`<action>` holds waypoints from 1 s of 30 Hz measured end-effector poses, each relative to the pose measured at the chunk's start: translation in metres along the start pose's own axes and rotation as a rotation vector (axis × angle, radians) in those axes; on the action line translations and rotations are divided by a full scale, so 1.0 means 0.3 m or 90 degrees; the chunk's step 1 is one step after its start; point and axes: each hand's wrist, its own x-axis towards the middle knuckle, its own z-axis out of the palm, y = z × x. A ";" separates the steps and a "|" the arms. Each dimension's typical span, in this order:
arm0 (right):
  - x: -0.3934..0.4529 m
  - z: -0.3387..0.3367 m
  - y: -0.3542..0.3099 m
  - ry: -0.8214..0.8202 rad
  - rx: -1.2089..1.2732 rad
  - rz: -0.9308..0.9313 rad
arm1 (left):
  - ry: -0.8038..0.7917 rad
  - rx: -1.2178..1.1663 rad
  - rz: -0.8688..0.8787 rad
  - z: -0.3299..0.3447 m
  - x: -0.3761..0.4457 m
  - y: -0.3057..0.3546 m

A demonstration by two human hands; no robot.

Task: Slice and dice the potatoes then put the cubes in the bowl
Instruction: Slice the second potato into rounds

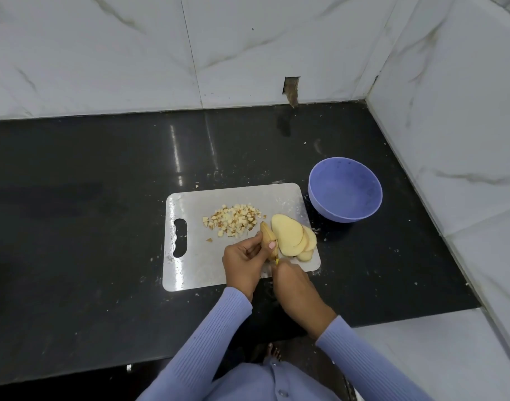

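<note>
A steel cutting board [196,264] lies on the black counter. A pile of small potato cubes [233,220] sits on its upper left part. Several flat potato slices [290,237] lie fanned at its right edge. My left hand [243,263] holds the last end piece of potato [267,235] upright on its edge beside the slices. My right hand [295,289] grips a knife with a yellow handle [276,259]; the blade is mostly hidden between the end piece and the slices. An empty purple bowl [345,189] stands just right of the board.
White marble walls close off the back and the right side of the black counter [103,212]. A small hole [291,89] is cut in the back wall. Potato crumbs are scattered around the board. The counter's front edge is near my body.
</note>
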 end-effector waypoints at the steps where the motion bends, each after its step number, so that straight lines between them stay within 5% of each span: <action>1: 0.015 -0.009 -0.006 -0.010 0.006 0.004 | 0.003 0.009 0.002 0.002 0.000 0.000; 30: -0.007 -0.004 0.051 0.006 -0.064 -0.034 | 0.011 0.096 0.026 0.022 -0.038 0.004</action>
